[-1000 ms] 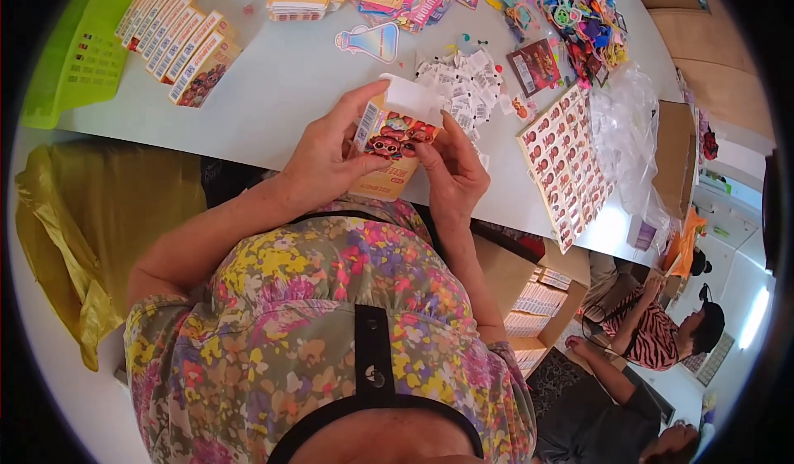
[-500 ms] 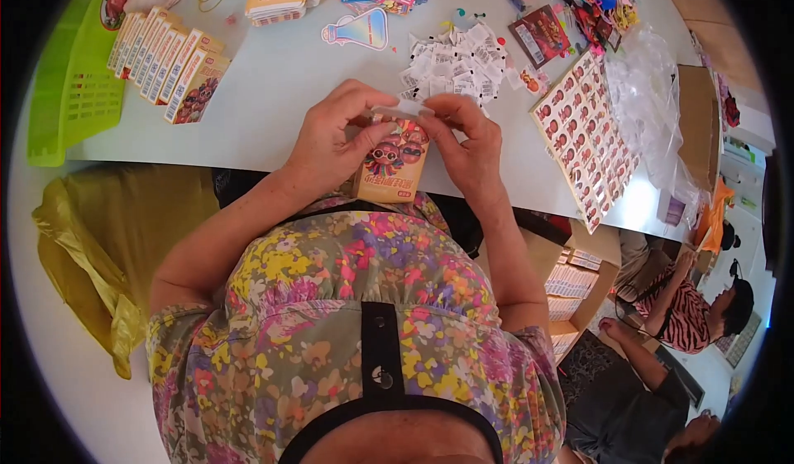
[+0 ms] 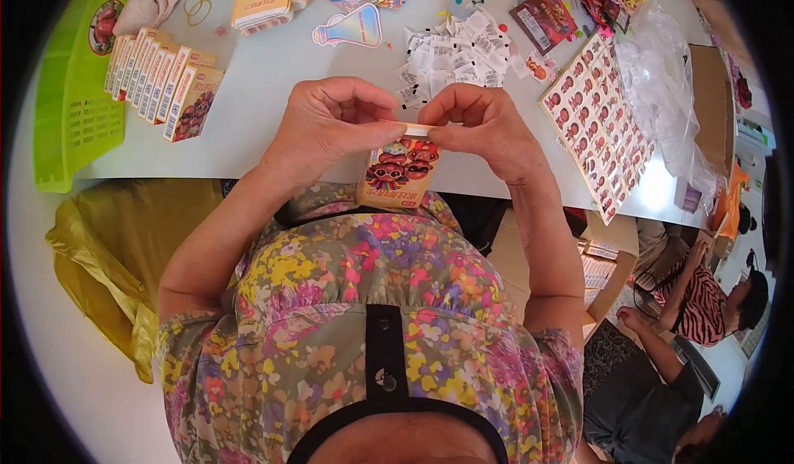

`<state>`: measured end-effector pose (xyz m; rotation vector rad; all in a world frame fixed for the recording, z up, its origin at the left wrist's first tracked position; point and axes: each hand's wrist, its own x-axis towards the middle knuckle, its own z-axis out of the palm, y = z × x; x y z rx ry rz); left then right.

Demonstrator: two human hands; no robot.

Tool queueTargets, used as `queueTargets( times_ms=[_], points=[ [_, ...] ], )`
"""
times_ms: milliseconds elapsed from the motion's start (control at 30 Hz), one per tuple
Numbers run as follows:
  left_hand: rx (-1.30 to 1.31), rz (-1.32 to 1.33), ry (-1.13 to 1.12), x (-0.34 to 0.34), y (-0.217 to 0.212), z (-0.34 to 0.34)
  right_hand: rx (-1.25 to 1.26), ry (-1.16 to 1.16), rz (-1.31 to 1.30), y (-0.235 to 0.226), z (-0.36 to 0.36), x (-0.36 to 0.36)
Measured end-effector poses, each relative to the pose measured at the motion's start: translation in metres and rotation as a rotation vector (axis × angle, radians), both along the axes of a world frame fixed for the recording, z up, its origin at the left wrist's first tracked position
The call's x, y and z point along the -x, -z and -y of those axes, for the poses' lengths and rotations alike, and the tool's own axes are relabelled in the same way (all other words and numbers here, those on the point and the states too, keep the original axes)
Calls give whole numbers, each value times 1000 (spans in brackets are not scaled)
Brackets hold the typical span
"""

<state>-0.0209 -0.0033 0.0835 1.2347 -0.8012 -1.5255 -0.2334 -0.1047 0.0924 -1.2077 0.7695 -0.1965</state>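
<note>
A small orange cardboard box (image 3: 399, 174) with cartoon figures on its front stands tilted at the table's near edge, close to my body. My left hand (image 3: 332, 123) pinches the left end of its top edge between thumb and fingers. At the right end, my right hand (image 3: 482, 130) grips the same edge with thumb and bent index finger. A pale strip of the top flap shows between the two thumbs. Just beyond my fingers lies a pile of small white printed packets (image 3: 463, 55).
Similar boxes (image 3: 184, 104) stand in a slanting row at left, beside a green plastic basket (image 3: 58, 125). A sticker sheet (image 3: 600, 125) and clear plastic bag (image 3: 662, 92) lie at right. Flask-shaped card (image 3: 349, 28) lies at the back. Two other people sit at lower right.
The top of the box has tipped toward me, and the flap now lies flatter between my thumbs. Both hands keep hold; the view has shifted slightly.
</note>
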Motion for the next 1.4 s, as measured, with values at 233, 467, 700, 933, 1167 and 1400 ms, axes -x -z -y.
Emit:
queueTargets(
  times_ms=[233, 467, 700, 933, 1167, 1400],
  points=[
    [74, 22, 96, -12, 8, -7, 67, 15, -4, 0, -9, -3],
    [127, 20, 167, -8, 8, -22, 248, 133, 38, 3, -44, 6],
    [506, 369, 390, -6, 6, -23, 752, 138, 108, 13, -72, 15],
    [223, -81, 68, 6, 32, -15, -42, 819, 252, 25, -83, 14],
    [630, 104, 68, 11, 31, -9, 574, 487, -112, 28, -66, 13],
    [372, -63, -56, -6, 30, -8, 1211, 412, -596, 40, -38, 46]
  ],
)
